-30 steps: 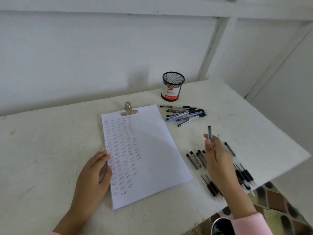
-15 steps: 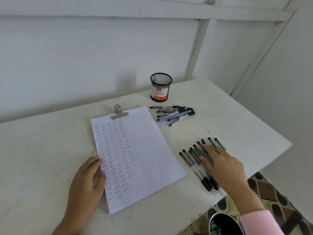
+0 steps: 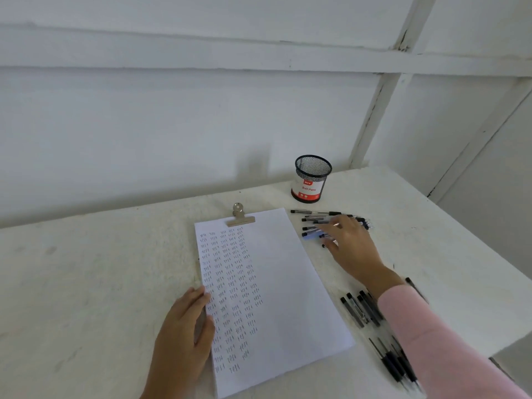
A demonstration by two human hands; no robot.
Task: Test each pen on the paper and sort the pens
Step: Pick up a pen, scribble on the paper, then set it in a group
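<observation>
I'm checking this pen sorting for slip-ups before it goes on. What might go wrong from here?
1. The pink sleeve crosses just above the near pens by the edge of the table; drawing the arm back could sweep some off.
2. The right hand spreads its fingers over several pens of the far pile; it may nudge neighbours towards the paper or lift two at once.

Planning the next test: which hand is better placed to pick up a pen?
Right. The right hand lies over the pen pile; the left hand rests on the paper edge.
</observation>
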